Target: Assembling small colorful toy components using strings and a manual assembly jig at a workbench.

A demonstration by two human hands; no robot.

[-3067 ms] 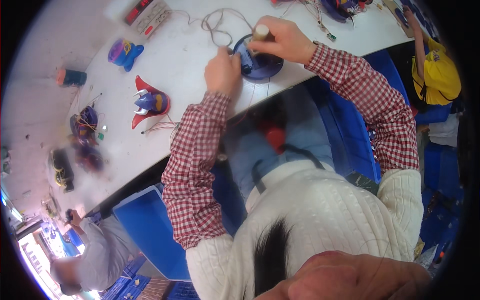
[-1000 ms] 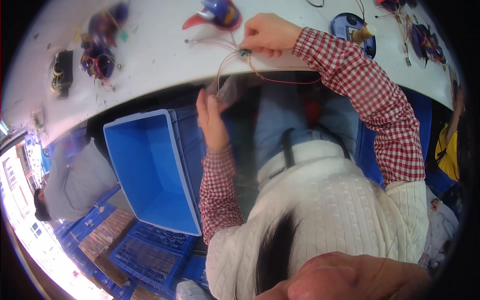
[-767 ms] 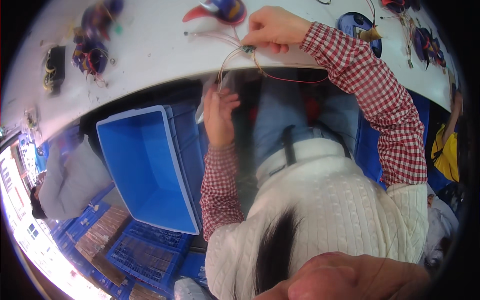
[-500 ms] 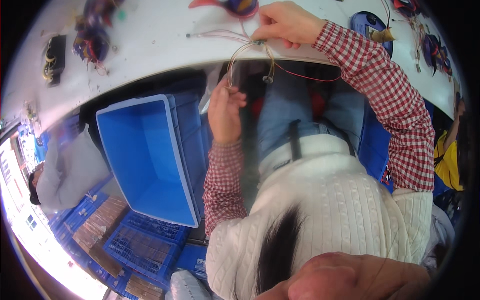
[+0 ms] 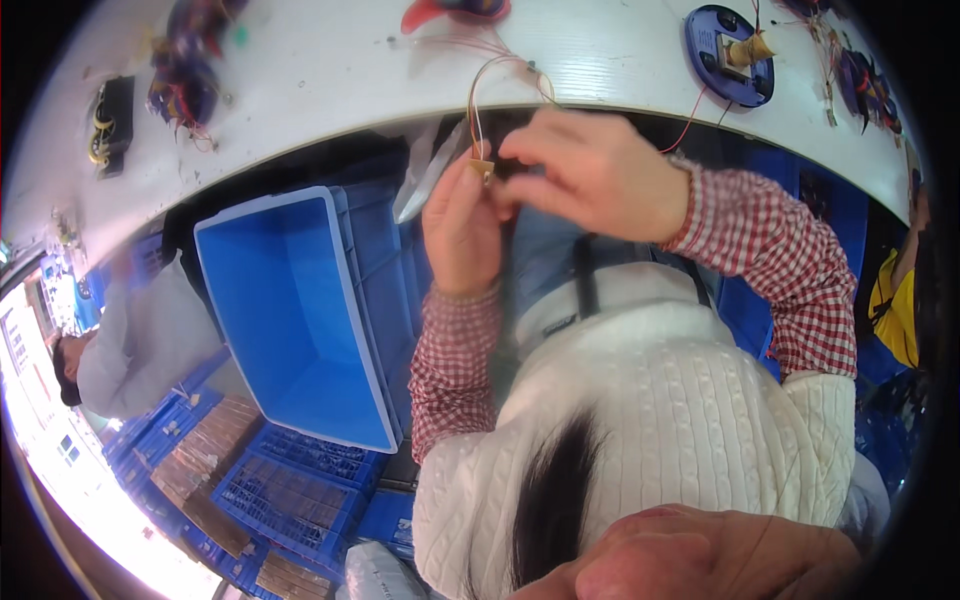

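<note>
My left hand [image 5: 462, 225] pinches a small tan circuit board [image 5: 483, 167] between thumb and fingers, just off the table's near edge. Thin brown and white wires [image 5: 474, 105] rise from the board and loop onto the white tabletop, meeting a dark knot there. Close on its right is my right hand [image 5: 600, 175], slightly blurred, index finger and thumb apart with no object visible between them. Their tips come near the board; whether they touch it I cannot tell. Beyond lies a red and purple part [image 5: 455, 12] with pinkish wires trailing from it.
A purple oval casing [image 5: 705, 62] with a tan cylinder stands on the table [image 5: 330, 60] to the right. Wired purple parts [image 5: 180, 85] and a black case [image 5: 115, 120] lie left. Below is a blue bin [image 5: 300, 310]. A person in grey [image 5: 150, 340] is at far left.
My right hand has left the wires on the table and come down toward my left hand. The tan board now shows in my left hand. The purple casing has shifted slightly left.
</note>
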